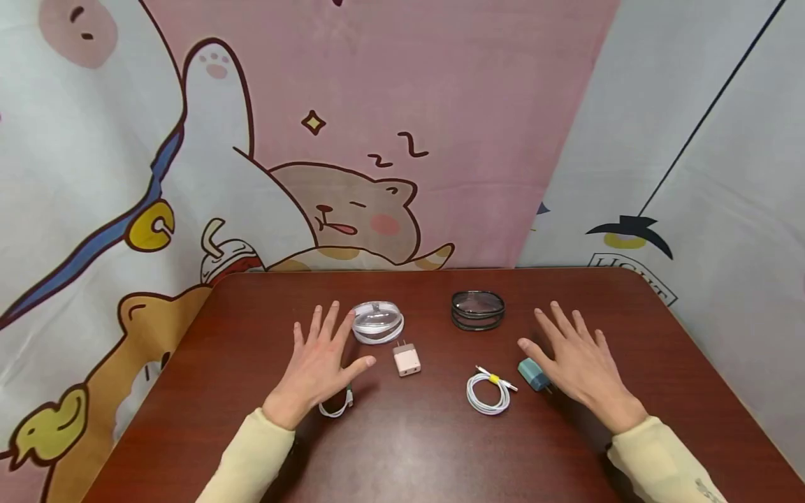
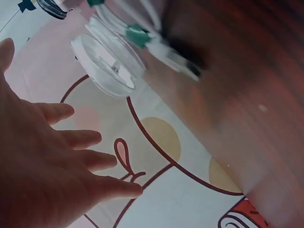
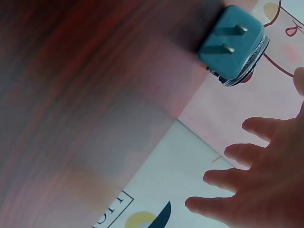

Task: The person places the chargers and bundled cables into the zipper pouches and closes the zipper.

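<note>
My left hand (image 1: 321, 363) is held over the left part of the table, fingers spread and holding nothing. Partly hidden beneath it lies a coiled white cable (image 1: 333, 413), whose green tie (image 2: 137, 35) shows in the left wrist view. Just beyond its fingers stands a round white case with a clear lid (image 1: 377, 323), and a pale pink charger plug (image 1: 407, 360) lies right of the thumb. My right hand (image 1: 578, 363) is likewise spread and holds nothing. By its thumb is a blue-green charger plug (image 1: 533, 374), its two prongs visible in the right wrist view.
Between the hands lies a coiled white cable (image 1: 471, 395) with a yellow tie. A round black case with a see-through lid (image 1: 478, 303) stands farther back. The dark wooden table (image 1: 428, 454) ends at a cartoon-printed cloth (image 1: 478, 140) behind it.
</note>
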Motion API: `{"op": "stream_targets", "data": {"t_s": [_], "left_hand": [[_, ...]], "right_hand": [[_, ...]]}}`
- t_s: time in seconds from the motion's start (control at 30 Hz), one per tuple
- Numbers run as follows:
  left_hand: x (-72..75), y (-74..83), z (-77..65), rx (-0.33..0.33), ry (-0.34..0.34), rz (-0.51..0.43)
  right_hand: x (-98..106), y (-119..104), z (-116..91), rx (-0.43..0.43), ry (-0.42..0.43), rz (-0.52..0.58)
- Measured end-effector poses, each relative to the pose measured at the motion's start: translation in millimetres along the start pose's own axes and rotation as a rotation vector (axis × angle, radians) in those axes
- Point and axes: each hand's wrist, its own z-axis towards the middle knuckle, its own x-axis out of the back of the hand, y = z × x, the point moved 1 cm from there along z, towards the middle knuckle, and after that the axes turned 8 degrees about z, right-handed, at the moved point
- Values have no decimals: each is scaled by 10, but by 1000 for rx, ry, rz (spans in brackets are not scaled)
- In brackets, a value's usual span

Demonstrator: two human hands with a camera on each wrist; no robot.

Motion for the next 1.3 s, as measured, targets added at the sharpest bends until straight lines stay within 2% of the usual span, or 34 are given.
{"op": "stream_targets", "data": {"t_s": [0.33, 0.53, 0.77, 0.9, 1.3], "left_hand": [[-9, 201, 75, -39, 23, -43], [-19, 333, 130, -82, 62, -69], [-23, 450, 177, -96, 63, -109], [-28, 490, 190, -102, 62, -111], [-74, 500, 210, -113, 67, -105]], "right_hand": [[-40, -107, 106, 13, -4, 42], [-42, -168, 246, 22, -11, 71], [-62, -237, 442, 25, -42, 88], [-81, -272, 545, 28, -70, 86], [-206, -357, 741, 127, -101, 42]]}}
